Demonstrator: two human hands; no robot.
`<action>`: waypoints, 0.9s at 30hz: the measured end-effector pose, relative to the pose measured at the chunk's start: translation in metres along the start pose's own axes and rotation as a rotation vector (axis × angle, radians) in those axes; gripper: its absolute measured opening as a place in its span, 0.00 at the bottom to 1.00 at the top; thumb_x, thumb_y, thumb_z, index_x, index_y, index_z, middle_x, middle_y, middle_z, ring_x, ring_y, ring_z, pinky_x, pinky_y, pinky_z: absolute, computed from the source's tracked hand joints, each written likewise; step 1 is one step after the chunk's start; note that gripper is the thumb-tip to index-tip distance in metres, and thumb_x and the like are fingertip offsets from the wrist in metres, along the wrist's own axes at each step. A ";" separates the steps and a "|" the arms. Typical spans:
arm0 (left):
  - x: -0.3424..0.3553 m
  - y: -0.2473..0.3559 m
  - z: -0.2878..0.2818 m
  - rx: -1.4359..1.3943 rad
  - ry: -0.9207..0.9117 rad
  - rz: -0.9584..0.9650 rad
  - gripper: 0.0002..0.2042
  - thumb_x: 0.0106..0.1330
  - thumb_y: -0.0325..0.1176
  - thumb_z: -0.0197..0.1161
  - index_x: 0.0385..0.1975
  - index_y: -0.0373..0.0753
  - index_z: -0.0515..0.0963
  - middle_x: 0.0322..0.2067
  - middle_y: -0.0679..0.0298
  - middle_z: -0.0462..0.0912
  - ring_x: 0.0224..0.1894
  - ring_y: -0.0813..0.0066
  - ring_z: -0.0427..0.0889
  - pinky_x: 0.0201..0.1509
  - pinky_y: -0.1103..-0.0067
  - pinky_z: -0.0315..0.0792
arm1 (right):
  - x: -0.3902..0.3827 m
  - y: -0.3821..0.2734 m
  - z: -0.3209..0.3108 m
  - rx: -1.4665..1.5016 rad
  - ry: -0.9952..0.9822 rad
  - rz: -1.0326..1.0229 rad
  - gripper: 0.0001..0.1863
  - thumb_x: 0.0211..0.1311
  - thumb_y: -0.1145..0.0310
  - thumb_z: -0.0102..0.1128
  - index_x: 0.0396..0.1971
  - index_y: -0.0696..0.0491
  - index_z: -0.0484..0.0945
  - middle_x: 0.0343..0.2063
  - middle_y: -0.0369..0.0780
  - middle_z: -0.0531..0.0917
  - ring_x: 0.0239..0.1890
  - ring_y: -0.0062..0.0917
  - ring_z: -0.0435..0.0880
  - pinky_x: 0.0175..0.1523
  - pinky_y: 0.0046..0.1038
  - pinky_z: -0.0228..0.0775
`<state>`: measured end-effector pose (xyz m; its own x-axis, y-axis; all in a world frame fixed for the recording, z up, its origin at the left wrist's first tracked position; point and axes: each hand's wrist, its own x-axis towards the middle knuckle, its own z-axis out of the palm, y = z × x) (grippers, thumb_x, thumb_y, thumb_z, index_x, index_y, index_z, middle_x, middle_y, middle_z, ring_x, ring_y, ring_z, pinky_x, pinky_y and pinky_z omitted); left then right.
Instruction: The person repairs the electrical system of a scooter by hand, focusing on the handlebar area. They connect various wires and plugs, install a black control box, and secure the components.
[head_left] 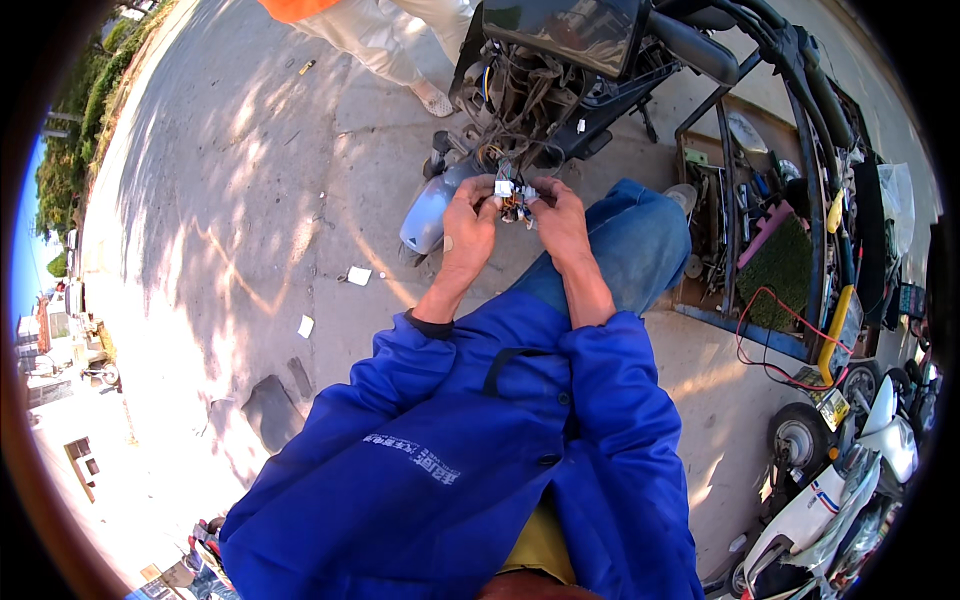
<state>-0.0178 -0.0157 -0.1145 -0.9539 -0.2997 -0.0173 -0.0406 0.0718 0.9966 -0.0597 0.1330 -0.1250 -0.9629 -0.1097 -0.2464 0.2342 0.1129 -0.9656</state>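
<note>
Between my hands is a cluster of small plug connectors and coloured wires (514,210), joined to a wiring harness (520,100) hanging from the opened front of a vehicle. My left hand (470,228) is closed, its fingertips pinching a white connector (503,188). Beside it, my right hand (562,222) is closed too, its thumb and fingers gripping the wires and a pale connector at the cluster's right edge. A shiny grey-blue mudguard (430,210) sits just left of my left hand. My fingers hide part of the connectors.
Another person's trouser leg (375,45) stands at the far side, left of the vehicle. At right is a metal-framed cart (715,200) of tools, with a red cable (745,320) hanging over it. Parked scooters (800,515) fill the lower right. White paper scraps (358,275) lie on the ground.
</note>
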 end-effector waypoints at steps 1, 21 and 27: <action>-0.002 0.004 0.001 0.027 0.020 0.016 0.14 0.69 0.17 0.57 0.53 0.27 0.75 0.43 0.56 0.87 0.44 0.72 0.85 0.51 0.77 0.78 | -0.001 -0.004 0.000 -0.065 0.006 -0.009 0.18 0.66 0.76 0.61 0.55 0.62 0.81 0.49 0.45 0.82 0.48 0.28 0.83 0.55 0.29 0.75; -0.006 0.001 0.002 0.143 0.013 0.118 0.06 0.71 0.21 0.58 0.41 0.31 0.80 0.34 0.55 0.86 0.36 0.68 0.86 0.42 0.74 0.79 | 0.000 0.001 0.000 0.040 -0.056 -0.075 0.14 0.61 0.69 0.71 0.41 0.62 0.88 0.64 0.50 0.73 0.67 0.39 0.73 0.65 0.35 0.71; -0.008 0.008 0.004 0.141 0.013 0.099 0.06 0.70 0.21 0.59 0.43 0.31 0.81 0.36 0.56 0.87 0.36 0.71 0.86 0.42 0.75 0.79 | -0.003 -0.003 -0.005 0.140 -0.095 -0.017 0.15 0.64 0.71 0.67 0.46 0.66 0.85 0.70 0.49 0.69 0.67 0.34 0.73 0.65 0.32 0.69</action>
<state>-0.0114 -0.0086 -0.1066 -0.9515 -0.2965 0.0822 0.0110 0.2343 0.9721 -0.0580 0.1384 -0.1207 -0.9516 -0.2041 -0.2299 0.2405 -0.0279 -0.9703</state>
